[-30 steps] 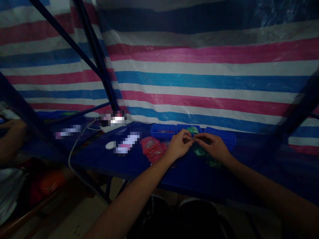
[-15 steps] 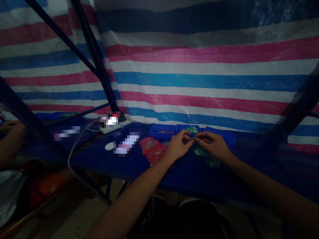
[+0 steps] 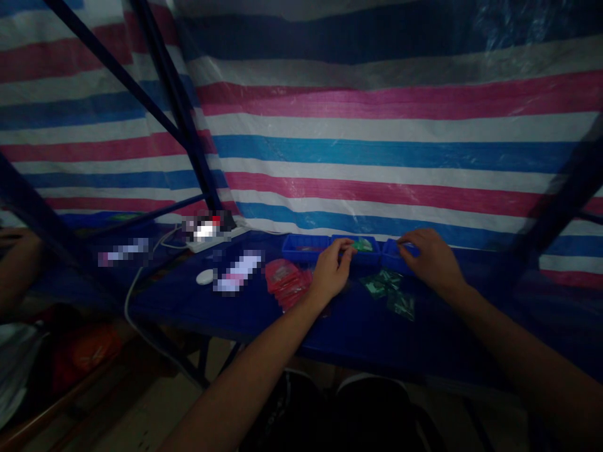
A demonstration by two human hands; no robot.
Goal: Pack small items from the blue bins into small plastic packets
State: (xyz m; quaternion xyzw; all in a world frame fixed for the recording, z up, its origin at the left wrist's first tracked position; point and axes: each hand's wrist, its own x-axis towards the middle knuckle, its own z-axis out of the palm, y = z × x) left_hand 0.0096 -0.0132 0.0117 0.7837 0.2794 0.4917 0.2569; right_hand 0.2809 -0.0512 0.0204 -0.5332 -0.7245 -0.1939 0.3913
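So the backdrop was a big pink, white and blue striped plastic sheet [image 3: 377,157], with a dark blue table [image 3: 358,339] across the lower half of the frame, pretty dim. Progress-wise I'd call it partway: a fanned stack of flat red plastic packets [image 3: 286,281] sat just left of centre, looking nicely gathered, while some loose green see-through plastic packets [image 3: 401,306] lay spread on the tabletop right of centre. More green plastic [image 3: 363,245] showed in the middle tray [image 3: 362,258], part of a row of 3 blue plastic trays [image 3: 301,256], so the green lot seemed unfinished to me. Pose: the left hand [image 3: 333,267] angled up from bottom centre, thumb and fingers curled close together by the middle tray. The right hand [image 3: 433,260] slanted in from lower right, thumb and forefinger narrowly apart over the right-hand tray [image 3: 392,257]. Couldn't make out whether either held anything.
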